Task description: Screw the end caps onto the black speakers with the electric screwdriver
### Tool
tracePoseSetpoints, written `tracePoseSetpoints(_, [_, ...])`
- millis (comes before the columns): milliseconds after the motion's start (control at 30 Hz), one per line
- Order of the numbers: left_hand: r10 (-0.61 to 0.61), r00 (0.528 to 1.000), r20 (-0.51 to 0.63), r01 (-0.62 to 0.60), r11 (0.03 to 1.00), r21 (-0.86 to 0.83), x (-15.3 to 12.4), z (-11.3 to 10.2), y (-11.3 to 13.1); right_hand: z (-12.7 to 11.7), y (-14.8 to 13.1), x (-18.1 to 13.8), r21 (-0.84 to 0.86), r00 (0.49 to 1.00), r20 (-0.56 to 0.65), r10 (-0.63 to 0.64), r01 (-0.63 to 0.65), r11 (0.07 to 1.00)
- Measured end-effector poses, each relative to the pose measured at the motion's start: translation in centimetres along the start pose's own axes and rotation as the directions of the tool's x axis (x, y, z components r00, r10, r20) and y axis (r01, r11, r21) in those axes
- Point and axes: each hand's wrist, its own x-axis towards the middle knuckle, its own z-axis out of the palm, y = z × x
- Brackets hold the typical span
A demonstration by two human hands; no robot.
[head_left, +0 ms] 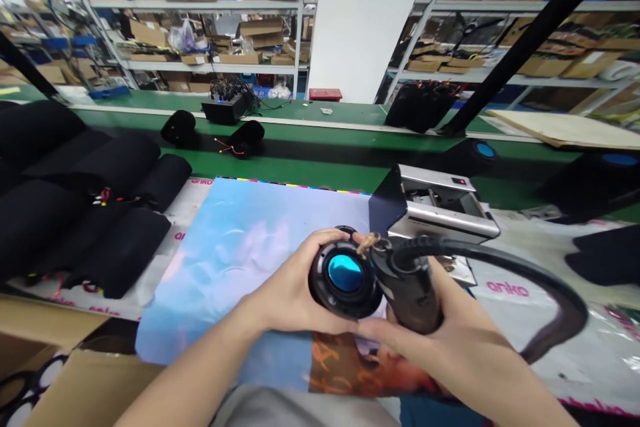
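Note:
My left hand (295, 283) is wrapped round a black cylindrical speaker (323, 290), whose round end with a shiny blue disc faces up towards me. In my right hand (450, 327) is a dark electric screwdriver (407, 287), gripped round its body, with a thick black cable (560, 283) curving off to the right. String is tied at its top end. The screwdriver stands close beside the speaker's right edge; its tip is hidden. Under both hands lies a printed poster sheet (215, 247). Just behind them sits a silver screw feeder (445, 220).
Black speaker bodies (95, 173) with loose wires are piled at the left. More black speakers (470, 155) with blue ends stand at the right. A green conveyor belt (320, 163) crosses behind the bench. An open cardboard box (95, 383) is at the lower left; a black post (515, 60) slants at the right.

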Motion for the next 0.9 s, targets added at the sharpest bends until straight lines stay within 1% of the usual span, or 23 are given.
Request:
tracePoseSetpoints(67, [-0.005, 0.999, 0.035, 0.006, 0.999, -0.031, 0.1, -0.2, 0.1, 0.4, -0.4, -0.2, -0.005, 0.998, -0.063, 0.027, -0.027, 1.000])
tracePoseSetpoints(133, [-0.044, 0.999, 0.023, 0.045, 0.999, -0.031, 0.1, -0.3, 0.2, 0.5, -1.0, -0.4, 0.029, 0.992, -0.090, 0.083, -0.081, 0.996])
tracePoseSetpoints(200, [-0.112, 0.994, -0.001, 0.111, 0.993, -0.027, 0.1, -0.3, 0.2, 0.2, -1.4, -0.4, 0.058, 0.988, -0.107, 0.111, -0.105, 0.993])
tracePoseSetpoints(233, [-0.151, 0.988, -0.011, 0.151, 0.988, -0.024, 0.1, -0.3, 0.2, -0.1, -1.4, -0.2, 0.070, 0.987, -0.117, 0.108, -0.101, 0.992])
tracePoseSetpoints(300, [-0.222, 0.975, -0.018, 0.222, 0.975, -0.021, 0.1, -0.4, 0.4, -0.6, -1.3, 0.5, 0.108, 0.990, -0.128, 0.065, -0.051, 0.993])
tracePoseSetpoints(333, [-0.241, 0.970, -0.024, 0.240, 0.971, -0.017, 0.1, -0.5, 0.5, -0.8, -1.1, 0.9, 0.126, 0.992, -0.120, 0.039, -0.024, 0.992])
tracePoseSetpoints(367, [-0.247, 0.968, -0.030, 0.247, 0.969, -0.010, 0.2, -0.6, 0.7, -0.9, -0.9, 1.3, 0.136, 0.996, -0.085, 0.008, 0.003, 0.991])
tracePoseSetpoints(433, [-0.233, 0.972, -0.037, 0.233, 0.972, -0.010, 0.3, -0.7, 0.9, -0.8, -0.6, 2.1, 0.122, 0.998, 0.016, -0.065, 0.063, 0.991])
tracePoseSetpoints(500, [-0.180, 0.983, -0.028, 0.180, 0.983, -0.029, 0.5, -0.8, 0.9, -0.7, -0.4, 2.5, 0.092, 0.989, 0.060, -0.136, 0.130, 0.987])
tracePoseSetpoints(567, [-0.117, 0.993, -0.016, 0.116, 0.993, -0.037, 0.6, -0.9, 0.8, -0.6, -0.3, 2.5, 0.111, 0.989, 0.048, -0.142, 0.136, 0.984])
tracePoseSetpoints(667, [-0.076, 0.997, -0.024, 0.076, 0.997, 0.016, 0.6, -1.0, 0.4, -0.8, 0.1, 2.4, 0.160, 0.998, -0.007, -0.067, 0.067, 0.985])
tracePoseSetpoints(700, [-0.076, 0.997, -0.031, 0.078, 0.996, 0.037, 0.5, -1.1, 0.2, -1.0, 0.5, 2.4, 0.156, 0.997, -0.019, -0.073, 0.075, 0.985])
tracePoseSetpoints(767, [-0.075, 0.996, -0.045, 0.078, 0.995, 0.061, 0.3, -1.2, -0.1, -1.3, 1.2, 2.8, 0.138, 0.990, -0.041, -0.136, 0.140, 0.980])
tracePoseSetpoints(833, [-0.069, 0.997, -0.043, 0.073, 0.995, 0.075, 0.1, -1.3, -0.3, -1.5, 1.7, 3.1, 0.146, 0.981, -0.037, -0.192, 0.196, 0.970])
tracePoseSetpoints(867, [-0.066, 0.997, -0.037, 0.069, 0.994, 0.084, 0.0, -1.3, -0.4, -1.5, 1.8, 3.2, 0.155, 0.982, -0.030, -0.189, 0.191, 0.969])
tracePoseSetpoints(900, [-0.059, 0.998, -0.031, 0.062, 0.993, 0.096, -0.1, -1.3, -0.4, -1.4, 1.7, 3.0, 0.166, 0.987, -0.021, -0.158, 0.159, 0.973])
